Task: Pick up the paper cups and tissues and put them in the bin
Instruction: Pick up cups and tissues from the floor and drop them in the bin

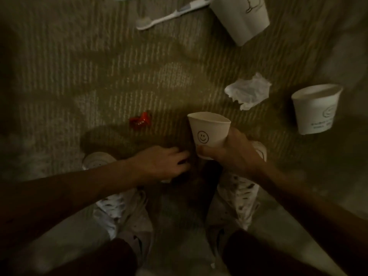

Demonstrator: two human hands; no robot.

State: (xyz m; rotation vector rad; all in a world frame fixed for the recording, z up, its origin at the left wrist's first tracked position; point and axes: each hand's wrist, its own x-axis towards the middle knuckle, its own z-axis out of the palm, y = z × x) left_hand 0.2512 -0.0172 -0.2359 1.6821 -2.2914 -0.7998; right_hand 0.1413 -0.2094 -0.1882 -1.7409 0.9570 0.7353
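My right hand (237, 154) grips a white paper cup with a smiley face (209, 130) by its lower part and holds it upright above the carpet. My left hand (163, 162) hovers just left of the cup's base, fingers loosely curled with nothing seen in them. A second cup (316, 108) stands on the carpet at the right, and a third cup (241, 18) lies tilted at the top. Another cup (97, 160) lies beside my left forearm. A crumpled white tissue (249, 92) lies between the held cup and the right cup. No bin is in view.
A red wrapper (140, 120) lies on the ribbed carpet (119, 66) left of the held cup. A white toothbrush (171, 14) lies at the top. My two white shoes (119, 212) are below my hands. The light is dim.
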